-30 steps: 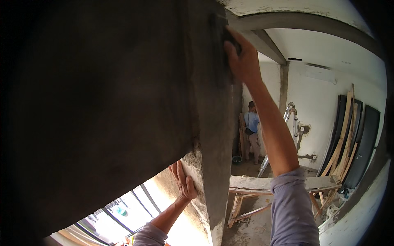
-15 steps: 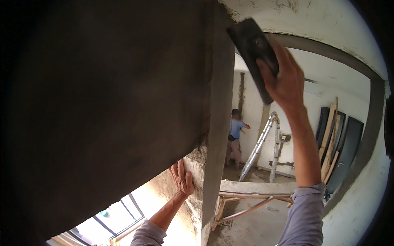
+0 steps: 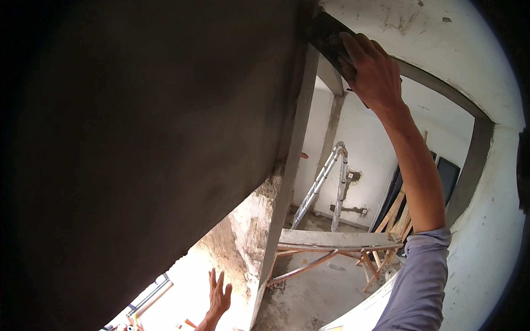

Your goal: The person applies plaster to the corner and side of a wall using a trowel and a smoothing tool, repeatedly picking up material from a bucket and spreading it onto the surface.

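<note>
My right hand [image 3: 375,77], raised high at upper right, grips a black flat plastering float [image 3: 326,30] at the top edge of a dark grey plastered surface [image 3: 165,110], where a narrow grey column edge [image 3: 298,132] runs down. My left hand [image 3: 220,292] is low in the middle with fingers spread and nothing in it. It sits in front of a bright, rough patchy wall [image 3: 259,220] under the dark surface's ragged slanted edge; whether it touches that wall I cannot tell.
Through the grey-bordered opening stand an aluminium ladder [image 3: 326,176], a wooden scaffold bench [image 3: 337,240] and leaning boards with dark panels [image 3: 447,171]. A co-worker's hand [image 3: 304,155] peeks past the column. A window frame [image 3: 157,289] shows at lower left.
The float in my right hand has moved up and left to the plastered edge. My left hand has left the rough wall edge and dropped lower. The co-worker is now mostly hidden.
</note>
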Demonstrator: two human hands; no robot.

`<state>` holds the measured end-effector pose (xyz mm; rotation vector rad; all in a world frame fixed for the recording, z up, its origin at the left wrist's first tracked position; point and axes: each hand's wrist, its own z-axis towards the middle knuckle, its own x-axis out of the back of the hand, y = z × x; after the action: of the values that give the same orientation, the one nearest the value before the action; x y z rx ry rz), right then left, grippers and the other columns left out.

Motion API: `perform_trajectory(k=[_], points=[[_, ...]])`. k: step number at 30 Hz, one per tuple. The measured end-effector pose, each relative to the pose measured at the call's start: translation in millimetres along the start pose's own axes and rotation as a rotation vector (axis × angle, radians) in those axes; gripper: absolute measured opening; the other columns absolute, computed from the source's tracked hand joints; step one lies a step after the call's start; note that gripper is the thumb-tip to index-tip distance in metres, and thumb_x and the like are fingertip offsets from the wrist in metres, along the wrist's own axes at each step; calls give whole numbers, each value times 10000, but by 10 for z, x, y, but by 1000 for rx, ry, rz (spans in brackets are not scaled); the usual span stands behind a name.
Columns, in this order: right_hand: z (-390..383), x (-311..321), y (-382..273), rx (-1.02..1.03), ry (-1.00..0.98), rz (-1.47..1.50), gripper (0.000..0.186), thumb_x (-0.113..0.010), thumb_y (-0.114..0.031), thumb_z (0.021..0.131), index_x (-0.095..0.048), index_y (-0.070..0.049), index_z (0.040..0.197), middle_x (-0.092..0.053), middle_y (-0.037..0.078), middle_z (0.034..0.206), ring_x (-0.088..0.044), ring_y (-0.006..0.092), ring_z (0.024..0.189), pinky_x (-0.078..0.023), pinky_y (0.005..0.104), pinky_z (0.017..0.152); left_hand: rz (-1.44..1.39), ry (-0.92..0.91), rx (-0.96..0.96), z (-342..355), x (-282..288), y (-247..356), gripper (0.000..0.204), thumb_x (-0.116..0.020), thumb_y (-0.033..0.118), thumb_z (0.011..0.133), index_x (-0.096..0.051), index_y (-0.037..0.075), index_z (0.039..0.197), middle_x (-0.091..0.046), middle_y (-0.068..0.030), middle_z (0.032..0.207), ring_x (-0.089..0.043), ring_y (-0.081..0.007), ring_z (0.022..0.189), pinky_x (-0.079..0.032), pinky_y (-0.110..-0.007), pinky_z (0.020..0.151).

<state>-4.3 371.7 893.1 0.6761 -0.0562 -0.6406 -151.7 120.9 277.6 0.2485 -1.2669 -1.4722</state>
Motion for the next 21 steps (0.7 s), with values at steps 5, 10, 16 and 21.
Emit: perform_trajectory(k=[5,10,16,21], points=[[-94,40,-152,91,44,15,468,-710,-113,782,-577,-66,1229,-630,101,1027,-635,291,936,-544,405,753,119,115,284,-1396,-21,-977,443,-453,358,978,-578,12,1226,-406,-327,1364,-362,-478,1302,-348,-513,1033],[3,71,-35,-55,-136,39,465,-679,-179,812,-568,-90,1255,-635,106,1074,-628,292,967,-551,405,776,143,-104,566,-2028,100,-1508,424,-455,357,974,-581,4,1173,-422,-326,1293,-386,-477,1238,-357,-514,990],[-307,238,-416,-5,-242,56,438,-680,-193,839,-568,-86,1248,-637,94,1129,-635,266,970,-564,389,768,147,-167,681,-2379,245,-1765,408,-457,355,968,-585,-5,1109,-441,-325,1207,-415,-476,1161,-367,-516,937],[-407,251,-465,38,-240,56,437,-689,-177,829,-574,-55,1232,-632,94,1134,-636,258,921,-564,381,753,140,-177,687,-2523,323,-1871,400,-459,354,963,-588,-13,1057,-458,-323,1135,-440,-476,1097,-375,-517,894]])
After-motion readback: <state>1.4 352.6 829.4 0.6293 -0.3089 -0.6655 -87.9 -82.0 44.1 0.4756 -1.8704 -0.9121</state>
